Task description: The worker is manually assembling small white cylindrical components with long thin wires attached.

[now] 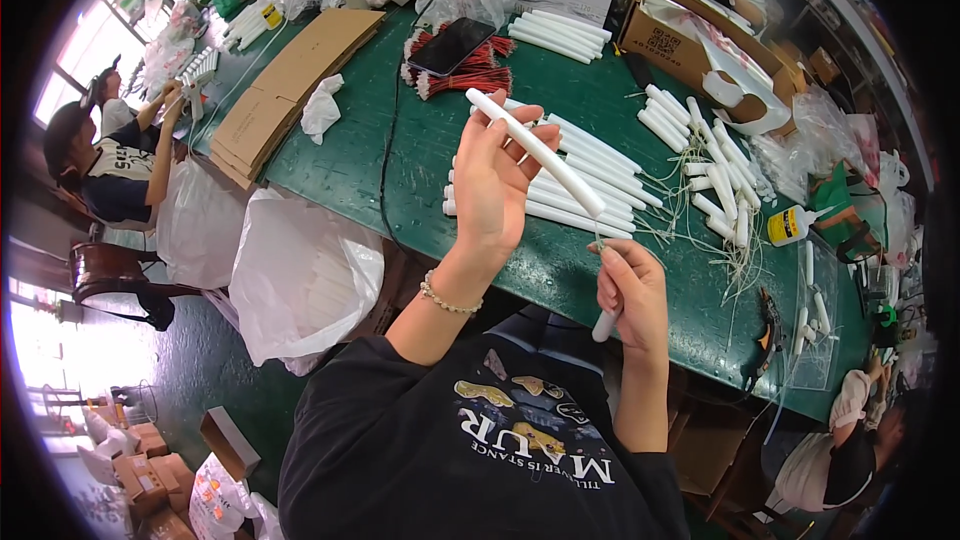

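Note:
My left hand (488, 190), palm up, has its fingers closed round a long white tube (562, 170) that slants down to the right. A thin wire (599, 236) shows at the tube's lower end. My right hand (638, 292) pinches this wire close below that end. Under its fingers sticks out a short white cylinder (604, 326), partly hidden by the hand. Behind my hands, a row of similar white tubes (590, 172) lies on the green table (340, 160). Shorter white tubes with pale wires (722, 185) form a loose heap to the right.
Red wire bundles (462, 78) lie under a dark phone (452, 46). Flattened cardboard (285, 90) and a black cable (388, 155) are left; a glue bottle (788, 226) and pliers (767, 325) right. A white plastic bag (290, 285) stands beside the table. Other people sit around it.

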